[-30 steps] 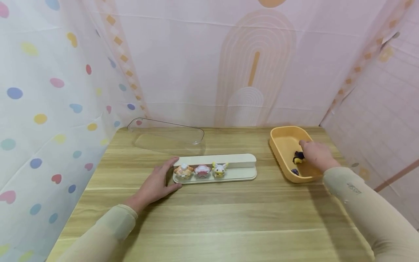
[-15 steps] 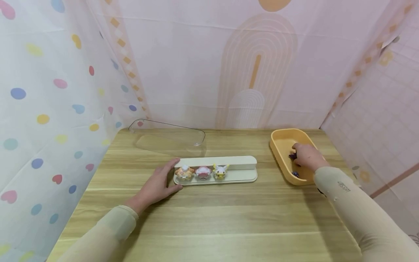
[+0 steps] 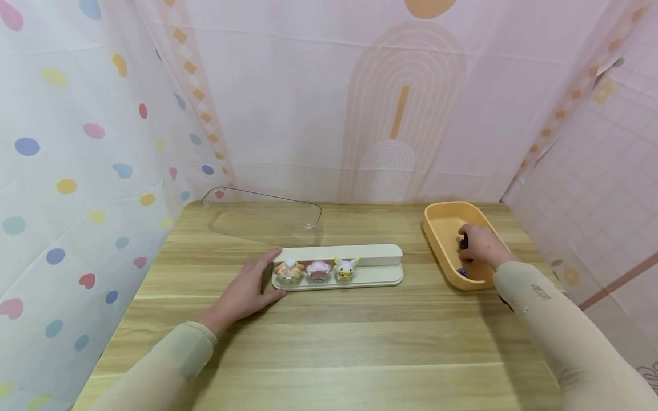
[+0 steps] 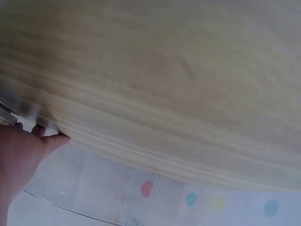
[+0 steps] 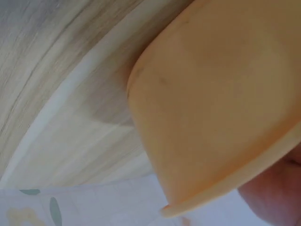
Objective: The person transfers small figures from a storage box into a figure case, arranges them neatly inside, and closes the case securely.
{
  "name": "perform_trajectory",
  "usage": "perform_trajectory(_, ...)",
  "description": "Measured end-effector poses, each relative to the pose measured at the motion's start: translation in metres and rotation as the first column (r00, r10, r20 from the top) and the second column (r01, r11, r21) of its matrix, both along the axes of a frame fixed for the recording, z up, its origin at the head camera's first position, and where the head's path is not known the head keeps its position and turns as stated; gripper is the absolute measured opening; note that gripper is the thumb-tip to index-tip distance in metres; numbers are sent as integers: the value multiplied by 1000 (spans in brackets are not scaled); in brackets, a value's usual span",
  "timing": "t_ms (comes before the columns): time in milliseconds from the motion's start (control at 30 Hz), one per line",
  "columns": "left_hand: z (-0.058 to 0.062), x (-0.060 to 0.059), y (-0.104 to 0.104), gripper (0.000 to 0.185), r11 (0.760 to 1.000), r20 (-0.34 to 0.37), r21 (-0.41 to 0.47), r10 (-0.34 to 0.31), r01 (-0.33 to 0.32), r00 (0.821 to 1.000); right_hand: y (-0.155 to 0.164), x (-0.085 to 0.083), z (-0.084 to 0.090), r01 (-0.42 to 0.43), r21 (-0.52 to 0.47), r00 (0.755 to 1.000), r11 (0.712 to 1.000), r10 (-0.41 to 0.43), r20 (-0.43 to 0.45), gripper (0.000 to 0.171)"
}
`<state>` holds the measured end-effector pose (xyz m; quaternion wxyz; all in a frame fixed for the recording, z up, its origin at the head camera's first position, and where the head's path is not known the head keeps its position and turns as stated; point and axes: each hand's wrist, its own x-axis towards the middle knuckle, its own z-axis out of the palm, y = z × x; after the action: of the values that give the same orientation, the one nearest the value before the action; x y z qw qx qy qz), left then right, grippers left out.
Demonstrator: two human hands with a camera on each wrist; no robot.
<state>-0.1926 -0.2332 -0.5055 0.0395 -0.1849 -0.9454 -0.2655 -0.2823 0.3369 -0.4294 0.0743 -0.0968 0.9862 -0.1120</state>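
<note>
My left hand [image 3: 241,291] holds the left end of a long cream display base [image 3: 379,275], thumb at its front edge and fingers at the raised back. Three small figurines stand in a row on it: an orange one with a white top [image 3: 289,270], a pink and white one [image 3: 319,271], and a yellow and white one with pointed ears [image 3: 345,269]. Inside an orange-yellow tray [image 3: 434,242], my right hand [image 3: 484,245] pinches a small dark figurine [image 3: 464,242], mostly hidden by the fingers. Another dark purple figurine [image 3: 462,272] lies near the tray's front.
A clear plastic cover [image 3: 308,226] rests on the wooden table [image 3: 329,342] behind the base, toward the left. Patterned cloth [image 3: 288,114] hangs at the back and both sides. The tray's wall [image 5: 202,108] fills much of the right wrist view.
My right hand has shifted slightly left within the tray, its fingers now closed on the dark figurine that lay exposed before. My left hand and the base stay in place.
</note>
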Motion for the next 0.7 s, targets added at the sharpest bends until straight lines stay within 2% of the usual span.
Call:
perform_trajectory(167,-1,0,0,100,1000,-1,-3,1,-1,1000,-2,-1,0,-1,-207,998,978,-12,-63,56)
perform_trajectory(300,-1,-1,-1,100,1000,-4,-4,2,-2,1000,-2,2,3,13,-323,998,946,-32,-53,52)
perform_trajectory(533,-2,-2,-3,100,1000,-5,-7,6,-6,1000,4,6,4,86,-371,996,925,-93,-2,55)
perform_trajectory(700,-3,-3,-4,100,1000,-7,-5,8,-8,1000,5,5,2,82,-344,993,935,-106,-51,57)
